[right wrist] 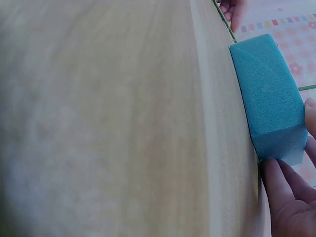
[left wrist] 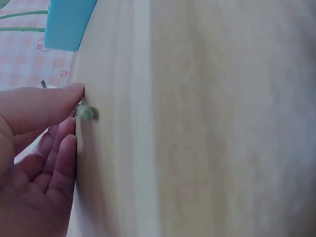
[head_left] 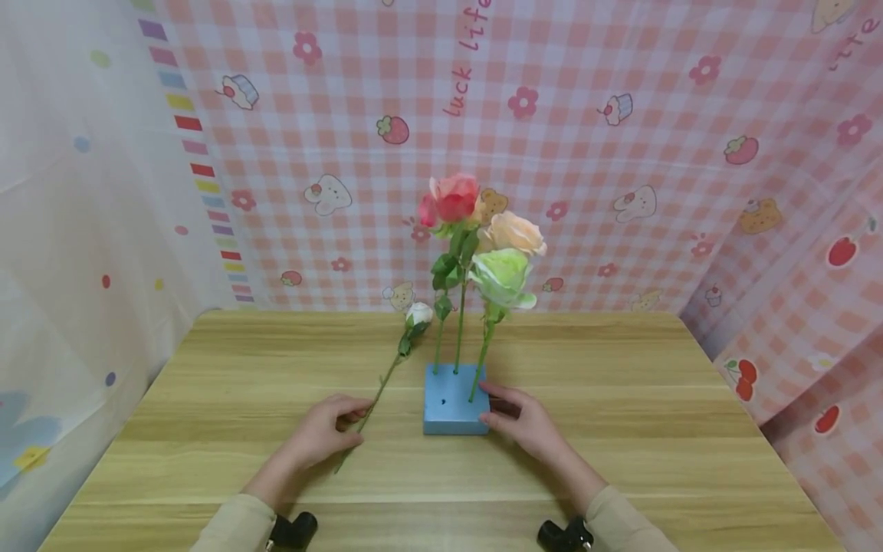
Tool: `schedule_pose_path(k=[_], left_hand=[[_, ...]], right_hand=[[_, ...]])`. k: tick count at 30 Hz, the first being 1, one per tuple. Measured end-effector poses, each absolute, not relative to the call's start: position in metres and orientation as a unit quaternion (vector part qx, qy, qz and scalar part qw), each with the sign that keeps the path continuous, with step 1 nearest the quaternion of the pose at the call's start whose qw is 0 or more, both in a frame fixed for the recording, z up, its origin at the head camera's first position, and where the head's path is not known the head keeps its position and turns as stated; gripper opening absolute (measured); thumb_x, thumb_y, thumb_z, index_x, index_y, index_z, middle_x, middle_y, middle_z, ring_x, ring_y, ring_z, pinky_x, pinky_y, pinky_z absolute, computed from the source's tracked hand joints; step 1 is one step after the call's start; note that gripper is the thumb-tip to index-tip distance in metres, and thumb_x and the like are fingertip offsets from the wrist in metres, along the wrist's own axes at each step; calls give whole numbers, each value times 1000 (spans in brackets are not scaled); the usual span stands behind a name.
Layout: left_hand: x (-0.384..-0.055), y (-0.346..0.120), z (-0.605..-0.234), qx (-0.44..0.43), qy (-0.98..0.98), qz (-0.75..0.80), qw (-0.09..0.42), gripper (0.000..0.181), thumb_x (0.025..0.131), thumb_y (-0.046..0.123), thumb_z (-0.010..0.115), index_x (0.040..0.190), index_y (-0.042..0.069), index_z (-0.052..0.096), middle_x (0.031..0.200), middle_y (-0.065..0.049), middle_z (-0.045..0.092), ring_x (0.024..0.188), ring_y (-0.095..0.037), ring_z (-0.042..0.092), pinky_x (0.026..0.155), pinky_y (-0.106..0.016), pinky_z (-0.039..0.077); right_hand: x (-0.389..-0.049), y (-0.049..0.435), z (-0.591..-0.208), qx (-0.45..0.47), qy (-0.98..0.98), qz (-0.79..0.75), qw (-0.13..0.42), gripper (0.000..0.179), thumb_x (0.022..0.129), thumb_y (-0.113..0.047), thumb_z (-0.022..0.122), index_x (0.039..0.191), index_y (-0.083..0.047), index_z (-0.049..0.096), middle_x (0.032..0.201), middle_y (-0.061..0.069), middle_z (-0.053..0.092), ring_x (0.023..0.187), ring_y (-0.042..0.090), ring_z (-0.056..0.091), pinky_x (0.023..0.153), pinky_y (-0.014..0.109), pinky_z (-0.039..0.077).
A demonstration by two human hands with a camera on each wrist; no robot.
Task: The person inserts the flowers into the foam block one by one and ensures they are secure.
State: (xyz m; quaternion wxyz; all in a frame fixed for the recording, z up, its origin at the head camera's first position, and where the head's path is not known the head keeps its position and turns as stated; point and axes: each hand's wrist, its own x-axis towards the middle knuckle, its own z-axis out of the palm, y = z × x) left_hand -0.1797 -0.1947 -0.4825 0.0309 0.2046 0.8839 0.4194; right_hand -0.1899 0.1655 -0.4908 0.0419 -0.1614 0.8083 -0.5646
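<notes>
My left hand (head_left: 324, 431) is low over the table at the left, its thumb and fingers pinching the thin green stem of a white rose (head_left: 419, 314). The rose lies slanted, its bloom toward the back wall. In the left wrist view, the cut stem end (left wrist: 86, 113) shows beside the thumb tip. My right hand (head_left: 527, 425) grips the right side of a blue foam block (head_left: 451, 423), thumb near the front corner and a finger farther back. Upright in the block stand a pink rose (head_left: 455, 198), a peach rose (head_left: 513, 234) and a green rose (head_left: 502, 277).
An unfilled hole (head_left: 443, 402) shows in the block's top, toward the front left. The wooden table (head_left: 586, 475) ends at a pink checked cloth (head_left: 621, 253) behind. A white dotted curtain (head_left: 83, 230) hangs at the left.
</notes>
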Motion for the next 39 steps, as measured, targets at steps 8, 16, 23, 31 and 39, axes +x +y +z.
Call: schedule_pose_path(k=[8,16,23,31,39], left_hand=[[-178,-195,-481,164,898,407,19,44,75,-9,77,117,-7,67,94,-3,63,84,-16,60,75,-24,55],[-178,-194,-480,135,901,412,18,41,72,-8,77,113,-2,71,91,-2,63,82,-13,60,73,-24,54],[-177,-194,-480,95,881,462,30,40,72,-9,73,111,-1,71,92,-4,66,82,-15,62,72,-24,54],[-179,-199,-481,76,847,522,64,39,75,-8,70,114,-7,69,96,-8,69,84,-18,63,72,-23,54],[-181,-200,-480,90,841,527,85,37,77,-7,71,114,-9,68,96,-8,69,86,-19,63,73,-22,54]], right_hand=[[-190,165,-490,-160,808,-565,43,49,90,-11,74,135,2,57,136,23,56,117,38,59,97,36,51],[-189,165,-490,-153,811,-563,40,49,90,-10,74,134,2,58,135,24,56,116,39,59,98,39,50],[-189,165,-490,-161,809,-563,41,49,91,-11,73,135,3,57,136,25,54,117,39,58,99,41,49],[-187,164,-485,-171,803,-569,41,48,92,-6,71,135,9,54,136,28,53,117,42,57,99,46,48],[-187,165,-487,-175,804,-567,38,49,91,-8,72,135,7,55,135,26,55,117,41,58,99,44,49]])
